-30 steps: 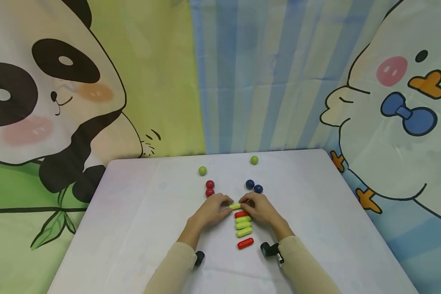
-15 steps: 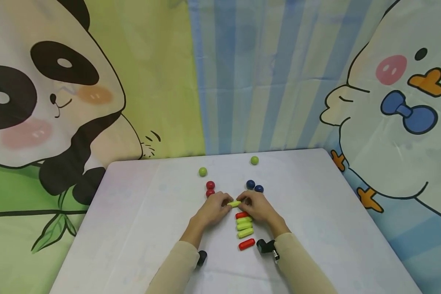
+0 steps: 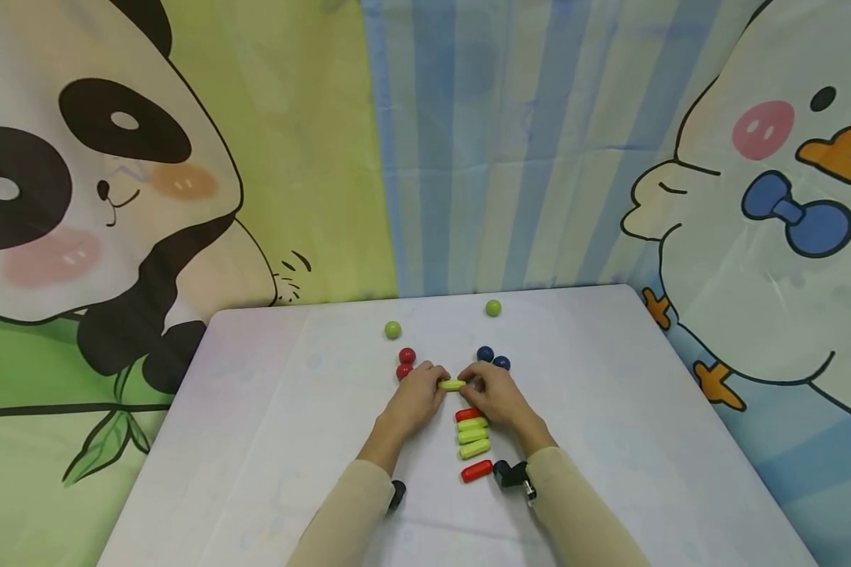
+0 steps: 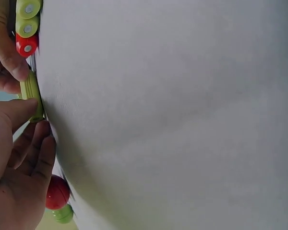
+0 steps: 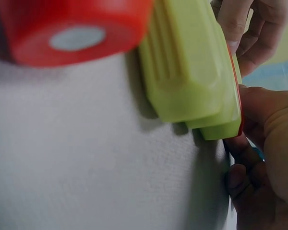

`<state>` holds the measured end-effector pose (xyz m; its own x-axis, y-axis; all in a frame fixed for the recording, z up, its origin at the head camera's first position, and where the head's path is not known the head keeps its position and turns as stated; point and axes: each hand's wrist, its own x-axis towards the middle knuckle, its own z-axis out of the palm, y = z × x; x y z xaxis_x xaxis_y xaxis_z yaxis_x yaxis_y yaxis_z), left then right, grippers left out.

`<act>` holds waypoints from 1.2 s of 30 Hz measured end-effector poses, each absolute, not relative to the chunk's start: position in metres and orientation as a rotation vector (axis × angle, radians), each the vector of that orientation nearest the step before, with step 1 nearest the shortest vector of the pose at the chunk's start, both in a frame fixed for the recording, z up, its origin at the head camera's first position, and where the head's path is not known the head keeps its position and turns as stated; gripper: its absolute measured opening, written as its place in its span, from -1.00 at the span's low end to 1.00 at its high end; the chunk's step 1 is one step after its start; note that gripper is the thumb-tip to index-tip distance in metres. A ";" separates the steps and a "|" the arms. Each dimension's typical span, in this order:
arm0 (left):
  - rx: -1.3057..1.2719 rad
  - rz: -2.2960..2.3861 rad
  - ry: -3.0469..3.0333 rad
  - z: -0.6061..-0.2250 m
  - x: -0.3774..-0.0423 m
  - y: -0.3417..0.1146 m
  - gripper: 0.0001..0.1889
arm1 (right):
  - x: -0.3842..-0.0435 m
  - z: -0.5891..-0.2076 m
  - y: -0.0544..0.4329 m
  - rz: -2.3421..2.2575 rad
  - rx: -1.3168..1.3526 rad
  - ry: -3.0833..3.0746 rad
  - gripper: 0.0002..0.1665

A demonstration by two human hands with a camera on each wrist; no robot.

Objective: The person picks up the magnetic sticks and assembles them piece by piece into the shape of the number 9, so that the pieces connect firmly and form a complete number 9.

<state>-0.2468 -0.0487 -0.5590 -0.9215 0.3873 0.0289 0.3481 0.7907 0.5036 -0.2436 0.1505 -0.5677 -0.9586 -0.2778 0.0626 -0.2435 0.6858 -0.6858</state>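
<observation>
Both hands meet over the white table, at the two ends of a yellow-green stick [image 3: 452, 385]. My left hand [image 3: 417, 394] pinches the stick's left end; the left wrist view shows its thumb on the ribbed side of that stick [image 4: 31, 91]. At the other end my right hand [image 3: 498, 391] pinches it between thumb and fingers. Just nearer lies a row of similar sticks: a red stick [image 3: 467, 414], then yellow-green sticks [image 3: 473, 435], and a separate red stick [image 3: 477, 471] closest. Pale discs show on some stick ends in the left wrist view.
Two red balls [image 3: 406, 356] sit beyond the left hand and two dark blue balls [image 3: 485, 354] beyond the right. Farther back are a green ball [image 3: 393, 330] and another green ball [image 3: 493, 308]. The table [image 3: 284, 441] meets a printed cloth backdrop [image 3: 468, 157].
Both hands have moved the yellow-green stick slightly away from the row, toward the far side. The row of sticks and the balls stay where they were.
</observation>
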 end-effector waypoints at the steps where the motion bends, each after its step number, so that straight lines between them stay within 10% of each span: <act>1: 0.595 0.815 2.893 -0.559 -0.247 -0.048 -0.76 | -0.244 -0.568 0.151 -1.138 -0.438 2.850 -0.83; 25: 0.432 1.193 2.696 -0.571 -0.257 -0.051 -0.76 | -0.244 -0.541 0.169 -1.073 -0.567 2.981 -0.70; 36: 0.321 1.190 2.670 -0.575 -0.256 -0.050 -0.75 | -0.251 -0.548 0.191 -0.993 -0.192 3.181 -0.40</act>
<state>-0.2555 -0.0496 -0.5745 -0.9564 0.2768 -0.0936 0.1155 0.6524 0.7490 -0.2515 0.1905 -0.5477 -0.9742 -0.0506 0.2199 -0.1667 0.8182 -0.5502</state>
